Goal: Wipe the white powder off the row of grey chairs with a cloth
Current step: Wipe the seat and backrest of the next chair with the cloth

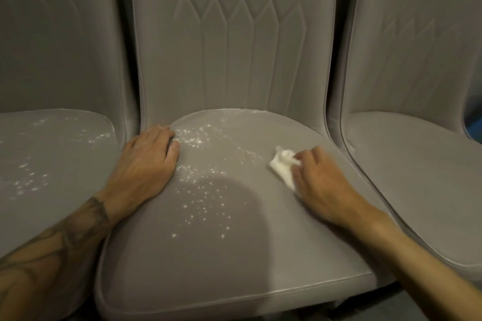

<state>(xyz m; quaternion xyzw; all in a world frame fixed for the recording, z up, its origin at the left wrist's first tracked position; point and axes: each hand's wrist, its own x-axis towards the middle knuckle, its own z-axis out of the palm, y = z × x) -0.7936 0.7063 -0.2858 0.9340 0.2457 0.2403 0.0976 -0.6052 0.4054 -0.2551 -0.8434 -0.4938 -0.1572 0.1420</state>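
Three grey upholstered chairs stand side by side. White powder [206, 190] is speckled over the left and centre of the middle chair's seat [234, 250]. My right hand [320, 182] grips a small crumpled white cloth [283, 167] and presses it on the right part of that seat. My left hand [148, 161] rests flat on the seat's left edge, beside the powder. More powder [31, 180] lies on the left chair's seat [52, 206].
The right chair's seat [417, 177] shows no powder that I can make out. Faint specks dot the middle chair's backrest [234, 41]. Narrow gaps separate the chairs. A blue patch [473, 117] shows past the right chair.
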